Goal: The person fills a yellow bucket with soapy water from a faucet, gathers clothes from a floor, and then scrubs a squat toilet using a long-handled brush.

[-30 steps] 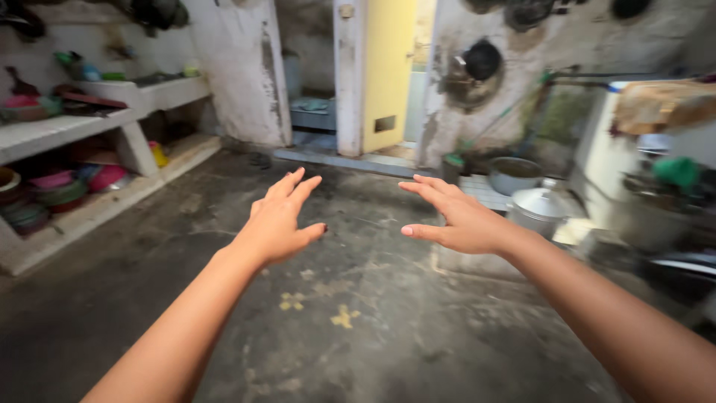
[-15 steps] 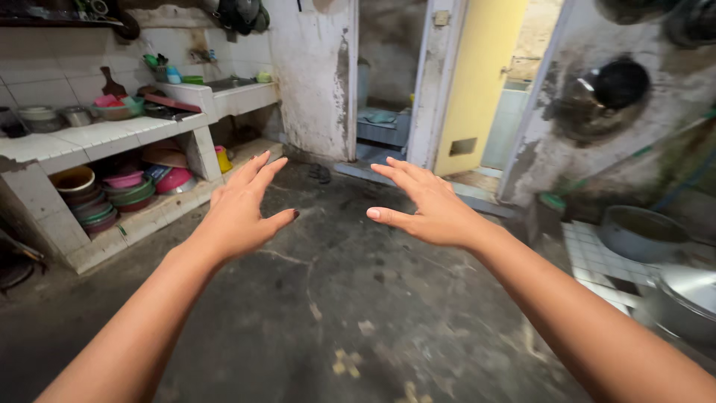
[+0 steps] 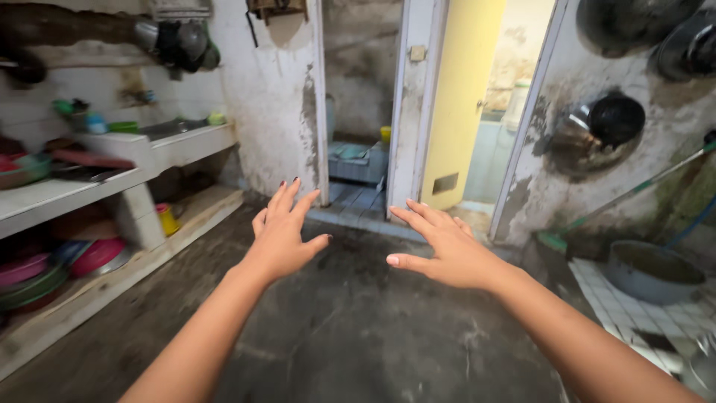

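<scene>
Our left hand (image 3: 282,237) and right hand (image 3: 446,250) are spread wide, holding nothing, above the dark floor (image 3: 358,336).

Bare floor (image 3: 358,328) ahead, shelves (image 3: 112,216) leftward

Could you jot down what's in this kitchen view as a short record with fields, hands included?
Place: rough kitchen with a dark concrete floor
Left hand: open, fingers spread, holding nothing, raised over the floor
Right hand: open, fingers spread, holding nothing
Ahead: yellow door, standing open
Left side: white shelves with coloured bowls below
Right wall: hanging black pan
Right floor: metal basin
</scene>
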